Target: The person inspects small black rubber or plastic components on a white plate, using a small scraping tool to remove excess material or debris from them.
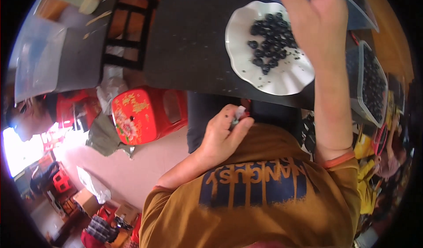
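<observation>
A white plate (244,74) with a wavy rim lies on the dark table and carries a heap of small, round, glossy black pieces (271,41). My right hand (319,16) reaches over the plate's right side toward the top edge, where its fingertips leave the picture; what they hold, if anything, is hidden. In front of my body, below the table edge, my left hand (227,131) is closed round a small grey-and-red object (239,114). Only its tip shows, so its kind is unclear.
Right of the plate stands a clear plastic tub (363,78) full of dark small pieces. A blue-tinted bin (359,12) is behind it. A red stool (136,116) with a flower print stands at left, near a large clear box (44,58) and a black frame (128,32).
</observation>
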Demonstrator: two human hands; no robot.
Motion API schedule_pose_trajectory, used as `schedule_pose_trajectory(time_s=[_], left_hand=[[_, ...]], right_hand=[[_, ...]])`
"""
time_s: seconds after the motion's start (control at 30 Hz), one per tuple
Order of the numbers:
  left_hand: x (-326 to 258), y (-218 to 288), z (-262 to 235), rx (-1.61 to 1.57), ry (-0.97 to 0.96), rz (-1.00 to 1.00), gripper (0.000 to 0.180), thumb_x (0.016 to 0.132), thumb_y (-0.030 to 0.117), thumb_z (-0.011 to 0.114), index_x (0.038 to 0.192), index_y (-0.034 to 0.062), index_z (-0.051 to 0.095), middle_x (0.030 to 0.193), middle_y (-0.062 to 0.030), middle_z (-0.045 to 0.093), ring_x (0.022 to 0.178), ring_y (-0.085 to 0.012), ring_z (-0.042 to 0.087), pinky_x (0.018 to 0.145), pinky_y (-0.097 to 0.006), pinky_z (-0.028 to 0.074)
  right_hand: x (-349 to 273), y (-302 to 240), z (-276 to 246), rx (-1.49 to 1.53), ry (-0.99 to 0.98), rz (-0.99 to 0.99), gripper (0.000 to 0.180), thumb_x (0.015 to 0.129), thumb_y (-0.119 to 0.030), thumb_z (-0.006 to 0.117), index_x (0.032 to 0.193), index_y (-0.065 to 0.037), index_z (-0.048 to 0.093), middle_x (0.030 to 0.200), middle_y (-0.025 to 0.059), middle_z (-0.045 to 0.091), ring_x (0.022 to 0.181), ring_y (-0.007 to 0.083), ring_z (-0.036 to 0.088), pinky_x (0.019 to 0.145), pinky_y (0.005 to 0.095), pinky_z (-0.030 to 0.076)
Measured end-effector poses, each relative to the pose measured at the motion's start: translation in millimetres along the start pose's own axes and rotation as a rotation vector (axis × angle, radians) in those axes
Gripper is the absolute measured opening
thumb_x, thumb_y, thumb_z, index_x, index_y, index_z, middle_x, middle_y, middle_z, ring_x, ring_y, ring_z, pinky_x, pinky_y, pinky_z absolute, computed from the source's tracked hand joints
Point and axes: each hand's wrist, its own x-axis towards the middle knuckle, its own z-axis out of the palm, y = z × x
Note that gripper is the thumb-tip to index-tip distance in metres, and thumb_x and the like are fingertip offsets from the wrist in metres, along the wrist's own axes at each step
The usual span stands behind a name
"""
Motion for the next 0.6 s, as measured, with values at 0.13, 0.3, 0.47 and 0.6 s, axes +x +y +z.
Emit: schedule_pose_trajectory(time_s=[0.13, 0.3, 0.47, 0.6], left_hand=[[8, -7, 5, 0.067, -0.135, 0.015, 0.015, 0.082, 0.011, 0.062, 0.085, 0.0016, 0.050, 0.071, -0.0081, 0.052, 0.058, -0.0167, 0.049, 0.055, -0.027, 0.042], [16, -5, 12, 0.103, -0.291, -0.007, 0.020, 0.082, 0.017, 0.063, 0.080, 0.0017, 0.050, 0.064, -0.0069, 0.050, 0.055, -0.0140, 0.046, 0.052, -0.026, 0.040], [19, -4, 16, 0.021, -0.280, -0.019, 0.024, 0.082, 0.021, 0.064, 0.076, 0.0012, 0.051, 0.063, -0.0062, 0.048, 0.054, -0.0136, 0.043, 0.050, -0.026, 0.039], [19, -3, 19, 0.000, -0.292, -0.066, 0.023, 0.082, 0.020, 0.064, 0.077, 0.0014, 0.051, 0.062, -0.0055, 0.047, 0.053, -0.0129, 0.043, 0.049, -0.025, 0.038]], right_hand=[[-60, 45, -24, -0.136, -0.065, 0.055, 0.009, 0.077, -0.007, 0.062, 0.083, -0.001, 0.057, 0.069, 0.0077, 0.054, 0.062, 0.0198, 0.052, 0.057, 0.0278, 0.042], [-92, 57, -40, -0.304, -0.289, 0.101, 0.008, 0.075, -0.007, 0.061, 0.081, -0.003, 0.058, 0.077, 0.0093, 0.057, 0.073, 0.0276, 0.055, 0.065, 0.0360, 0.043], [-98, 64, -40, -0.455, -0.357, 0.035, 0.012, 0.073, -0.006, 0.060, 0.083, -0.003, 0.056, 0.080, 0.0100, 0.055, 0.077, 0.0292, 0.054, 0.069, 0.0374, 0.043], [-94, 68, -36, -0.494, -0.403, 0.024, 0.013, 0.072, -0.005, 0.061, 0.083, -0.003, 0.054, 0.079, 0.0098, 0.054, 0.077, 0.0287, 0.054, 0.069, 0.0376, 0.043]])
